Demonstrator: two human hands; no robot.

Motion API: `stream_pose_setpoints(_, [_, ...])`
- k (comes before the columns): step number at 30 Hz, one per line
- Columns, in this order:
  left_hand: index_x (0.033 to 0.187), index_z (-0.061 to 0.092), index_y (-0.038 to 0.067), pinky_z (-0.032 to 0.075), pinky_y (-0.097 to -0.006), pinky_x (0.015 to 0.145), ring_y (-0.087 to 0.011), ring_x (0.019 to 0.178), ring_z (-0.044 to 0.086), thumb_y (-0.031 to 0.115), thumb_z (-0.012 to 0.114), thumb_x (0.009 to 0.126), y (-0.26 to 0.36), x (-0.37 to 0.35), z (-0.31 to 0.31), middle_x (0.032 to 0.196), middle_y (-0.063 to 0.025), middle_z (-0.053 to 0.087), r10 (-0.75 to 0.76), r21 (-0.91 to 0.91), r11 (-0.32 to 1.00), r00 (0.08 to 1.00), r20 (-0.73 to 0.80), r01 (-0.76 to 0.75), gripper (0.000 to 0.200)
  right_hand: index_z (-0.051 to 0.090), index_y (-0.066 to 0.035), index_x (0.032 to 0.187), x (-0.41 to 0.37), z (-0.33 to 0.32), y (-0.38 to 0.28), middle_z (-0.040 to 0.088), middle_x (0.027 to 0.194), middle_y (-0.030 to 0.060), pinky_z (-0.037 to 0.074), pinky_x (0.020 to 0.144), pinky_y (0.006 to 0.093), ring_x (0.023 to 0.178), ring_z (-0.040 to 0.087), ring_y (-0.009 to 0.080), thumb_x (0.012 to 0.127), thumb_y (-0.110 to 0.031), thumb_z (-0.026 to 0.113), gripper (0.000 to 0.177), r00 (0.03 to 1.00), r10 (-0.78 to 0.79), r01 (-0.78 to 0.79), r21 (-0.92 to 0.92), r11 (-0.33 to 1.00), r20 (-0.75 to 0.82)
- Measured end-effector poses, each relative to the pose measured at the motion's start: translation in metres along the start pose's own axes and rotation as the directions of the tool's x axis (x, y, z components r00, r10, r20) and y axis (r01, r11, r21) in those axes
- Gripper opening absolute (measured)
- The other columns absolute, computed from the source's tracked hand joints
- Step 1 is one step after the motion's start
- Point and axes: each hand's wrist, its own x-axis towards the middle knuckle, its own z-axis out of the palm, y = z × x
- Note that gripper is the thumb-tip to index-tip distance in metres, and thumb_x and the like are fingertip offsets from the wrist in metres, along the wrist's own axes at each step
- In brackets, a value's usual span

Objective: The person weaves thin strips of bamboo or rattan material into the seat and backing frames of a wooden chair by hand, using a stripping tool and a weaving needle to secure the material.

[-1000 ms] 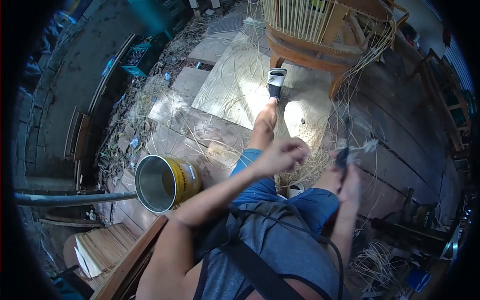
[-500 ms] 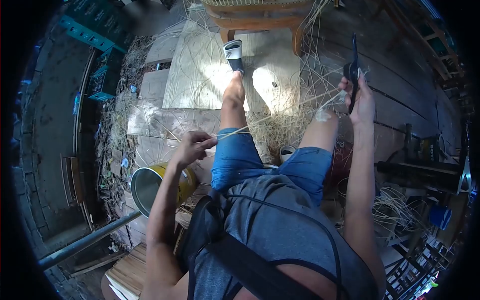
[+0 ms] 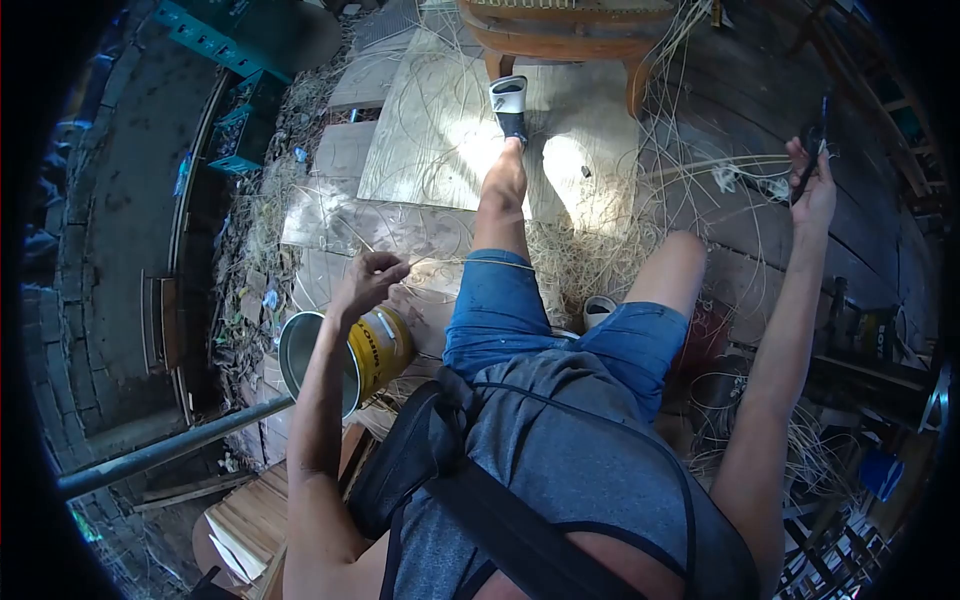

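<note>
My left hand (image 3: 370, 283), beside my thigh, is closed in a pinch on a thin pale cane strip (image 3: 450, 262) that stretches over my leg. Out to the far right, my right hand (image 3: 815, 192) grips a long, narrow dark tool (image 3: 806, 172); its exact kind I cannot tell. Close to those fingers hang more pale strips (image 3: 740, 160) with a whitish wisp of fibre (image 3: 726, 178). Below my left hand stands a yellow tin bucket (image 3: 384, 350), its open mouth facing up and left.
A wooden chair (image 3: 570, 40) stands ahead, by my slippered foot. Loose cane shavings (image 3: 570, 255) cover the floor and a plywood sheet (image 3: 410, 150). Green crates (image 3: 240, 135) sit at the upper left. A metal pipe (image 3: 180, 450) runs along the lower left.
My right hand has swung outward to the right with the dark tool, and the strips have moved with it. My left hand has shifted slightly. The whole view has turned a little.
</note>
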Motion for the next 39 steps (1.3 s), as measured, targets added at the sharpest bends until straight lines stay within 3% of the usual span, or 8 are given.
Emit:
stream_pose_setpoints(8, [0.102, 0.059, 0.008, 0.041, -0.0170, 0.047, -0.0063, 0.054, 0.052, 0.013, 0.058, 0.093, 0.081, 0.038, 0.113, 0.077, 0.0027, 0.057, 0.083, -0.809, 0.554, 0.954, 0.290, 0.198, 0.011, 0.067, -0.006, 0.097, -0.131, 0.028, 0.073, 0.062, 0.069, 0.0059, 0.043, 0.039, 0.0208, 0.049, 0.059, 0.0105, 0.090, -0.029, 0.058, 0.025, 0.853, 0.517, -0.207, -0.863, 0.461, 0.072])
stream_pose_setpoints(9, [0.102, 0.059, 0.008, 0.041, -0.0170, 0.047, -0.0063, 0.054, 0.052, 0.013, 0.058, 0.093, 0.089, 0.043, 0.129, 0.077, 0.0027, 0.057, 0.098, -0.794, 0.567, 0.939, 0.328, 0.219, 0.011, 0.067, -0.006, 0.098, -0.142, -0.007, 0.150, 0.060, 0.066, 0.0037, 0.044, 0.042, 0.0228, 0.047, 0.058, 0.0101, 0.090, -0.025, 0.059, 0.022, 0.814, 0.037, 0.481, -0.708, 0.517, 0.580])
stream_pose_setpoints(10, [0.102, 0.060, 0.008, 0.043, -0.0177, 0.049, -0.0065, 0.056, 0.053, 0.013, 0.058, 0.092, 0.094, 0.045, 0.145, 0.078, 0.0024, 0.058, 0.179, -0.829, 0.516, 0.919, 0.351, 0.215, 0.011, 0.066, -0.005, 0.098, -0.181, 0.034, 0.128, 0.061, 0.065, 0.0037, 0.046, 0.046, 0.0271, 0.051, 0.059, 0.0120, 0.089, -0.021, 0.061, 0.019, 0.813, 0.520, 0.001, -0.893, 0.451, 0.263])
stream_pose_setpoints(16, [0.098, 0.056, 0.006, 0.048, -0.0209, 0.053, -0.0090, 0.064, 0.059, 0.010, 0.058, 0.091, 0.089, 0.033, 0.206, 0.081, -0.0025, 0.062, 0.110, -0.740, 0.640, 0.929, 0.354, 0.206, 0.008, 0.047, -0.005, 0.096, -0.245, 0.082, 0.169, 0.061, 0.064, 0.0183, 0.049, 0.057, 0.0456, 0.067, 0.067, 0.0304, 0.091, -0.023, 0.053, 0.019, 0.940, 0.098, 0.224, -0.811, 0.541, 0.325])
stream_pose_setpoints(29, [0.108, 0.047, -0.001, 0.044, -0.0207, 0.052, -0.0079, 0.061, 0.055, 0.005, 0.060, 0.089, 0.088, -0.001, 0.202, 0.073, -0.0021, 0.057, 0.253, -0.648, 0.760, 0.941, 0.226, -0.049, 0.023, 0.054, 0.001, 0.086, -0.240, 0.078, 0.157, 0.059, 0.061, 0.0037, 0.043, 0.041, 0.0255, 0.046, 0.057, 0.0108, 0.096, -0.030, 0.049, 0.034, 0.637, 0.657, -0.349, -0.610, 0.712, 0.403])
stream_pose_setpoints(32, [0.103, 0.048, 0.001, 0.041, -0.0199, 0.049, -0.0066, 0.058, 0.052, 0.007, 0.061, 0.090, 0.090, -0.002, 0.189, 0.072, -0.0012, 0.057, 0.241, -0.572, 0.820, 0.923, 0.301, -0.028, 0.020, 0.058, 0.001, 0.079, -0.244, 0.082, 0.151, 0.060, 0.061, 0.0053, 0.044, 0.041, 0.0251, 0.048, 0.058, 0.0112, 0.097, -0.032, 0.048, 0.039, 0.770, 0.341, 0.158, -0.678, 0.718, 0.540])
stream_pose_setpoints(35, [0.099, 0.049, 0.002, 0.038, -0.0192, 0.047, -0.0046, 0.055, 0.049, 0.010, 0.061, 0.090, 0.092, -0.004, 0.187, 0.072, 0.0001, 0.056, 0.272, -0.537, 0.834, 0.940, 0.206, -0.124, 0.016, 0.060, 0.001, 0.076, -0.249, 0.086, 0.151, 0.060, 0.060, 0.0067, 0.045, 0.043, 0.0258, 0.049, 0.060, 0.0123, 0.097, -0.034, 0.047, 0.043, 0.798, 0.355, 0.083, -0.673, 0.735, 0.487])
stream_pose_setpoints(39, [0.098, 0.048, 0.002, 0.035, -0.0181, 0.046, -0.0030, 0.056, 0.046, 0.011, 0.062, 0.090, 0.098, -0.016, 0.195, 0.071, 0.0021, 0.055, 0.355, -0.569, 0.790, 0.927, 0.122, -0.228, 0.018, 0.061, 0.003, 0.079, -0.249, 0.089, 0.137, 0.059, 0.058, 0.0113, 0.049, 0.046, 0.0315, 0.048, 0.061, 0.0164, 0.097, -0.038, 0.042, 0.048, 0.617, 0.635, -0.357, -0.555, 0.752, 0.464])
